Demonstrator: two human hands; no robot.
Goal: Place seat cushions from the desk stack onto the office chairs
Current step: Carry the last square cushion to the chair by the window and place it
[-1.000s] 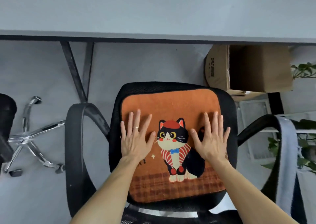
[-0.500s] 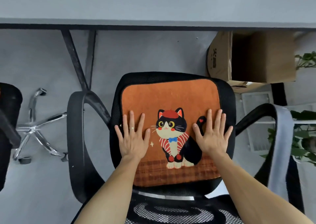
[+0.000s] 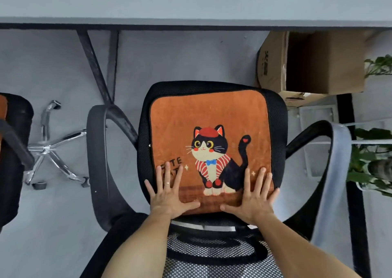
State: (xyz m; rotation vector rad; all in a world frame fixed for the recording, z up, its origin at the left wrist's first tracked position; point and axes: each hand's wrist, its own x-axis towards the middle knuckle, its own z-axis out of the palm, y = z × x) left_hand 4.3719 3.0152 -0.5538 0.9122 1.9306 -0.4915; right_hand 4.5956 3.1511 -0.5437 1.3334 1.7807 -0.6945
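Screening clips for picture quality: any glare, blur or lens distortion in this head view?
Head view: the light is soft and even, with no glare on the cushion, and its cat print is sharp. Head view, right edge: the plant is smeared and soft. Head view: the desk edge looks slightly bowed, likely a wide-angle effect.

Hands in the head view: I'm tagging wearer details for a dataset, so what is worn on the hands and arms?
Very little. The left hand carries a thin, pale ring on one finger; the right hand shows none. No gloves, watch or bracelet, and both forearms are bare, with no sleeve in frame.
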